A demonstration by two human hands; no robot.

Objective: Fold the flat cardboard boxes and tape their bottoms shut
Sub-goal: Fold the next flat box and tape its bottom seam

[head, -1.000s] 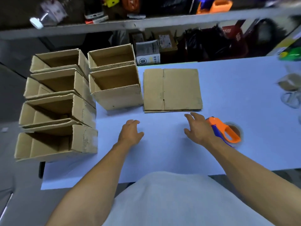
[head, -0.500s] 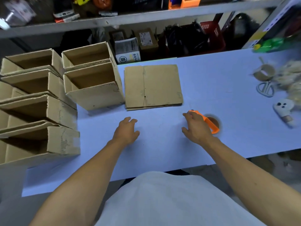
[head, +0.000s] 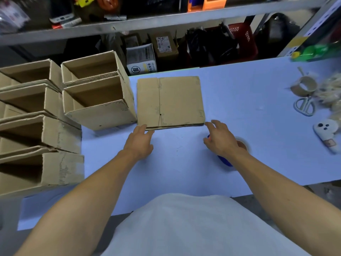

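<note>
A stack of flat cardboard boxes [head: 170, 101] lies on the pale blue tabletop [head: 249, 100], and everything else is placed from it. The left hand [head: 139, 143] is at the stack's near-left corner, fingers relaxed and extended, the tips at or just under the near edge; whether they already touch the cardboard is hard to tell. The right hand [head: 220, 139] hovers just off the near-right corner, fingers spread and loosely bent, holding nothing. Neither grip is closed on anything.

To the left of the stack, nearly touching it, stand the folded boxes [head: 97, 97], open sides facing the camera, with more of them stacked further left. On the near-right side of the stack, mostly hidden under the right hand and wrist, sits the tape dispenser [head: 226, 160]; only its blue body and a bit of the brown roll show. Well to the right of the stack lie an empty tape core [head: 303, 87] and scissors [head: 303, 107].

The likely step is lifting the top flat box. The risks: more than one sheet may come up if the fingers dig too deep into the edge; the left hand's lift may shove the stack against the neighbouring folded boxes; and the right wrist may knock the tape dispenser beneath it.
</note>
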